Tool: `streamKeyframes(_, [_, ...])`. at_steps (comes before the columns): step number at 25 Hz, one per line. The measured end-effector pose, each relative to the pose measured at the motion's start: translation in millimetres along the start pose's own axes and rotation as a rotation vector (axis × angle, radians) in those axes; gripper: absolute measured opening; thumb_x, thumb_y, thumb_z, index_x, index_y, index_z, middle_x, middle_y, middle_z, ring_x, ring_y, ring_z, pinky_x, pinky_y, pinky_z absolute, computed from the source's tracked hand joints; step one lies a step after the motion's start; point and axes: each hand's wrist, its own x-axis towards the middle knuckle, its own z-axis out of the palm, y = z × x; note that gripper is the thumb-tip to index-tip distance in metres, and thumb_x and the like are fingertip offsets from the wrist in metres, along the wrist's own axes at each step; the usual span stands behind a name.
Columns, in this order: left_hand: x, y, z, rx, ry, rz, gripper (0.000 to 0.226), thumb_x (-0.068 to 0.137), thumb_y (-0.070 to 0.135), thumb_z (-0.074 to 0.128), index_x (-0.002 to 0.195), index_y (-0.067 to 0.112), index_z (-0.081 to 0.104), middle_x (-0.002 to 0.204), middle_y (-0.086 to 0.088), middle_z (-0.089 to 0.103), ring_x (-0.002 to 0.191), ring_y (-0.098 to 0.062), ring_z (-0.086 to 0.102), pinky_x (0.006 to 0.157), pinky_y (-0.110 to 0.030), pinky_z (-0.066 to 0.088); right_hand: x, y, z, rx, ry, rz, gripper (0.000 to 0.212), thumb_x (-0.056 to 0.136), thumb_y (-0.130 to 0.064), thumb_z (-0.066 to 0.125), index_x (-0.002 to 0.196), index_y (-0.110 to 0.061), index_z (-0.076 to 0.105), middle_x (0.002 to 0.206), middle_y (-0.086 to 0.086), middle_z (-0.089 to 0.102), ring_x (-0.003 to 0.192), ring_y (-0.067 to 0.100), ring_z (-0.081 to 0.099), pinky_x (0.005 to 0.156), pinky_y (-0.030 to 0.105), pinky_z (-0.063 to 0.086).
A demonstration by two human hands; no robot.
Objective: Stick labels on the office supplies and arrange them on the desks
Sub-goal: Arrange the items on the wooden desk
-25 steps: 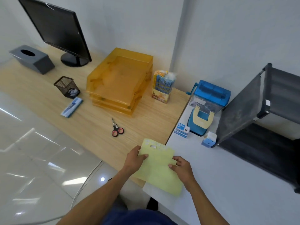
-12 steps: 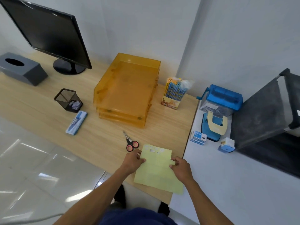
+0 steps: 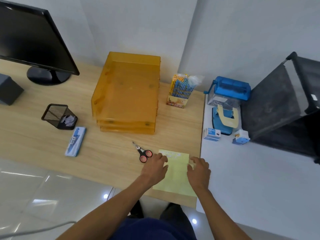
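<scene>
A pale yellow label sheet (image 3: 176,175) lies flat near the front edge of the wooden desk (image 3: 110,163), close to its right end. My left hand (image 3: 154,168) holds the sheet's left edge, thumb on top. My right hand (image 3: 199,170) pinches the right edge with curled fingertips. Red-handled scissors (image 3: 142,152) lie just left of my left hand. Also on the wood are a stack of orange trays (image 3: 126,96), a pack of pencils (image 3: 181,90), a mesh cup (image 3: 58,116) and a blue pen case (image 3: 75,141).
A white desk (image 3: 251,179) adjoins on the right with a blue shredder (image 3: 228,89), a hole punch (image 3: 225,120), a clip box (image 3: 212,134), a small sharpener (image 3: 240,138) and a black rack (image 3: 284,104). A monitor (image 3: 29,40) and a grey box (image 3: 8,90) stand far left.
The sheet came down from in front of me onto the wooden desk beside the scissors. Both hands stayed at its edges, and the view swung left and closer.
</scene>
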Motion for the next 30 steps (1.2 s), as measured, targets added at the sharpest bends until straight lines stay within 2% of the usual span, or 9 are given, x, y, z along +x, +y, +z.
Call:
streamKeyframes(3, [-5,7,18,0.173,-0.139,0.141,0.044,0.101,0.031,0.042,0.144,0.02,0.039,0.15,-0.004,0.035,0.134,-0.025,0.036,0.103,-0.04,0.031,-11,4,11,0.068,-0.099,0.042,0.029,0.09,-0.016,0.061,0.118,-0.022,0.06,0.123,0.0,0.056,0.116,0.02,0.047,0.098,0.036,0.041])
streamKeyframes(6, [-8,11,32,0.302,-0.236,0.14,0.051,0.102,0.033,0.04,0.151,0.027,0.027,0.159,-0.005,0.02,0.141,-0.025,0.026,0.108,-0.046,0.027,-19,10,22,0.099,-0.141,0.182,0.029,0.09,-0.017,0.059,0.118,-0.024,0.059,0.125,-0.001,0.053,0.118,0.018,0.046,0.098,0.035,0.044])
streamKeyframes(9, [-9,15,34,0.325,-0.248,0.084,0.051,0.102,0.032,0.039,0.151,0.029,0.025,0.161,-0.004,0.015,0.144,-0.024,0.022,0.11,-0.047,0.025,-16,4,23,0.078,-0.143,0.264,0.027,0.09,-0.018,0.056,0.116,-0.025,0.055,0.124,-0.002,0.05,0.118,0.018,0.045,0.096,0.035,0.043])
streamKeyframes(12, [1,17,28,0.265,-0.255,0.044,0.052,0.101,0.031,0.041,0.151,0.029,0.027,0.16,-0.002,0.015,0.144,-0.022,0.021,0.111,-0.043,0.027,3,0,17,0.007,-0.223,0.187,0.021,0.092,-0.022,0.052,0.113,-0.025,0.05,0.124,-0.002,0.046,0.117,0.019,0.043,0.093,0.033,0.041])
streamKeyframes(18, [12,26,27,0.214,-0.262,-0.04,0.051,0.099,0.033,0.043,0.149,0.027,0.034,0.158,0.0,0.02,0.142,-0.021,0.025,0.111,-0.043,0.028,25,7,10,-0.1,-0.263,0.078,0.015,0.093,-0.023,0.047,0.107,-0.023,0.049,0.116,-0.002,0.052,0.109,0.019,0.047,0.091,0.035,0.041])
streamKeyframes(22, [26,36,21,0.258,-0.112,-0.06,0.043,0.101,0.029,0.039,0.143,0.02,0.041,0.149,-0.003,0.036,0.133,-0.024,0.037,0.104,-0.041,0.031,35,7,5,-0.058,-0.178,0.057,0.018,0.094,-0.02,0.049,0.11,-0.021,0.058,0.112,-0.001,0.061,0.102,0.019,0.057,0.087,0.033,0.049])
streamKeyframes(24, [31,35,20,0.275,-0.07,-0.053,0.045,0.101,0.024,0.038,0.145,0.017,0.037,0.152,-0.005,0.032,0.136,-0.025,0.034,0.107,-0.041,0.03,37,1,7,-0.018,-0.147,0.03,0.019,0.094,-0.018,0.051,0.111,-0.02,0.059,0.114,-0.001,0.061,0.104,0.018,0.057,0.084,0.032,0.05])
streamKeyframes(26, [34,30,20,0.276,-0.1,-0.084,0.05,0.1,0.021,0.039,0.148,0.014,0.03,0.155,-0.006,0.025,0.139,-0.025,0.03,0.11,-0.042,0.028,41,-7,9,-0.002,-0.145,-0.016,0.021,0.095,-0.017,0.051,0.114,-0.019,0.06,0.116,-0.003,0.06,0.108,0.016,0.055,0.085,0.032,0.049])
streamKeyframes(30, [36,21,18,0.293,-0.159,-0.115,0.055,0.097,0.017,0.041,0.15,0.012,0.025,0.155,-0.004,0.026,0.138,-0.024,0.032,0.109,-0.043,0.029,57,-21,12,-0.022,-0.156,-0.113,0.026,0.095,-0.019,0.053,0.121,-0.02,0.06,0.119,-0.003,0.059,0.112,0.016,0.053,0.089,0.032,0.049])
